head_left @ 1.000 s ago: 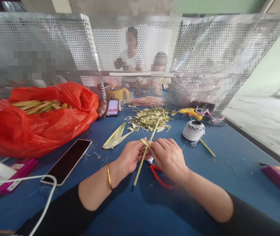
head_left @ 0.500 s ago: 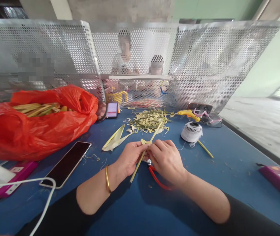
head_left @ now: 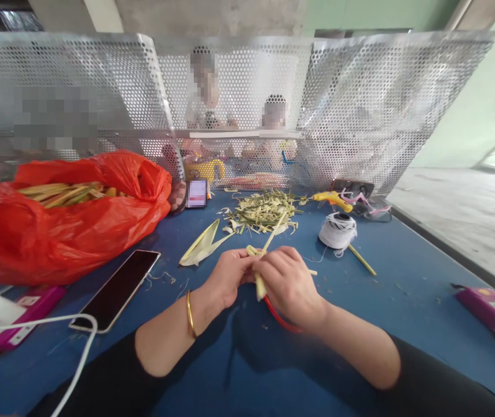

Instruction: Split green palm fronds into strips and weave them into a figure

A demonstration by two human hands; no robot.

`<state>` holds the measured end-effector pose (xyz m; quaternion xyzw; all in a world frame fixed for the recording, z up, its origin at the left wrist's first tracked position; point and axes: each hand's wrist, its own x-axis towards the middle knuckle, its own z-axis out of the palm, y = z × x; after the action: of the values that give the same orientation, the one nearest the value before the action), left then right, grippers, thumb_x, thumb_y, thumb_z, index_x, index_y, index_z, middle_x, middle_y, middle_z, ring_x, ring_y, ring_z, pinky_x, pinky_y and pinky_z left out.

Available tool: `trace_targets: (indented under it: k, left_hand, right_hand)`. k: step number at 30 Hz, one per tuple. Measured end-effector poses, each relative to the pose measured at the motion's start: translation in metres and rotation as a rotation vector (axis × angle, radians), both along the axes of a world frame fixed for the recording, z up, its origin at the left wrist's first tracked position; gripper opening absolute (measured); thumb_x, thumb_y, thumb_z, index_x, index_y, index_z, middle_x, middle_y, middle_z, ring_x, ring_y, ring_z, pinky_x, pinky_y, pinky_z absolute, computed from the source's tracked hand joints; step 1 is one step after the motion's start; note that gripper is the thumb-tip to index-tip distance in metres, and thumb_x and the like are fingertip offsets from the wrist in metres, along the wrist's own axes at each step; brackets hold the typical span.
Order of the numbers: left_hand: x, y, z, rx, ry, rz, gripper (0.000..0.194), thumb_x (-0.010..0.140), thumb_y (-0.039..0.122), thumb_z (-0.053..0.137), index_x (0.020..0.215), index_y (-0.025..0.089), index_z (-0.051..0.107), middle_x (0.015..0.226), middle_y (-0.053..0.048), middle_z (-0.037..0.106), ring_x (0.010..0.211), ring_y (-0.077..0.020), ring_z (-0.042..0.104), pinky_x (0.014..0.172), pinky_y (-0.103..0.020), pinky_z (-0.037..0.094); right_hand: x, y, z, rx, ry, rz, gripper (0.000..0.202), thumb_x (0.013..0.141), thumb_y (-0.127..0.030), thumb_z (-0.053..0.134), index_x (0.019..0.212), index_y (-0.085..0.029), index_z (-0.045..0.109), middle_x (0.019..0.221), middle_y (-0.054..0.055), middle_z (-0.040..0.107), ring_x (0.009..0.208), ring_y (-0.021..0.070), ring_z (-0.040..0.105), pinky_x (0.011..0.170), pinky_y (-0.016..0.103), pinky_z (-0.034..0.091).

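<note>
Leaf strip (head_left: 274,233), pale green, held up off the blue desk (head_left: 212,370), near its middle. At the grip, a small loop (head_left: 252,250) standing up; beyond, a long straight end slanting away toward the heap of trimmings (head_left: 261,209); nearer the body, a blunt, folded end (head_left: 260,288) pointing down; out past the far side of the knuckles, a pale tip (head_left: 313,272), perhaps of the same strip, impossible to say for sure.

Left hand (head_left: 232,269) nearly closed, thumb and fingers in a pinch on the strip just below the loop. Right hand (head_left: 291,284) curled over from the other side, back upward, fingers bent and closed on the strip; fingertips mostly hidden, so no telling how firm a hold.

Most likely midway through a fold or wrap, with one length bent about another; loop apparently loose, ends free, hence probably not yet drawn snug. Called for next, by this reading: a steady left pinch to keep the crossing from springing open, plus a gentle right pull to tighten the bend without splitting the fibre.

Below the right hand, a red handle (head_left: 279,318), the remainder of the tool out of sight; worth steering clear of any snag there. Farther right, a spool of white thread (head_left: 337,233) beside a green stem (head_left: 363,260); to the left, a forked leaf piece (head_left: 199,246).
</note>
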<state>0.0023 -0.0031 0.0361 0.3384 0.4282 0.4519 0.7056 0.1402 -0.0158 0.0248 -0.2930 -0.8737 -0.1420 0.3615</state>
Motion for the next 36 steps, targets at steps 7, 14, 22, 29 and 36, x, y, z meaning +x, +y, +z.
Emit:
trace_targets:
  k: [7,14,22,29,36]
  left_hand:
    - [-0.004,0.003,0.0,0.05,0.06,-0.036,0.015,0.065,0.022,0.077,0.076,0.012,0.074,0.068,-0.006,0.072,0.061,-0.014,0.066,0.066,-0.025,0.052]
    - [0.0,0.005,-0.002,0.103,0.116,0.077,0.015,0.061,0.017,0.079,0.074,0.012,0.072,0.068,-0.003,0.071,0.06,-0.0124,0.064,0.063,-0.023,0.052]
    - [-0.008,0.013,-0.004,0.091,0.157,0.225,0.02,0.06,0.014,0.071,0.08,0.013,0.072,0.057,0.001,0.064,0.044,-0.0079,0.052,0.048,-0.02,0.043]
    - [-0.006,0.01,-0.007,0.102,0.181,0.145,0.026,0.052,0.022,0.078,0.076,0.013,0.074,0.057,0.0,0.063,0.049,-0.01,0.052,0.045,-0.02,0.038]
    - [-0.002,0.005,-0.005,0.156,0.235,0.095,0.021,0.053,0.025,0.078,0.071,0.013,0.076,0.051,0.002,0.057,0.045,-0.0055,0.04,0.042,-0.018,0.025]
  right_hand:
    - [0.005,0.021,-0.001,-0.958,0.702,-0.246,0.017,0.079,-0.031,0.057,0.07,-0.017,0.063,0.063,0.002,0.065,0.059,0.0161,0.059,0.058,0.028,0.046]
    - [0.005,0.019,0.008,-1.15,0.622,-0.239,0.024,0.082,-0.035,0.055,0.064,-0.019,0.051,0.057,-0.002,0.061,0.044,0.0111,0.055,0.046,0.023,0.042]
    - [0.011,0.007,0.022,-0.85,0.246,-0.029,0.022,0.088,-0.014,0.044,0.097,-0.02,0.063,0.079,0.001,0.071,0.067,0.0128,0.065,0.064,0.024,0.049]
    - [0.013,0.012,0.017,-0.757,0.141,0.245,0.018,0.087,-0.015,0.054,0.102,-0.019,0.064,0.091,0.004,0.071,0.082,0.014,0.066,0.074,0.025,0.051]
    - [0.011,0.011,0.01,-0.105,-0.178,0.108,0.026,0.096,-0.014,0.039,0.082,-0.017,0.06,0.08,0.005,0.064,0.074,0.0159,0.059,0.075,0.032,0.041]
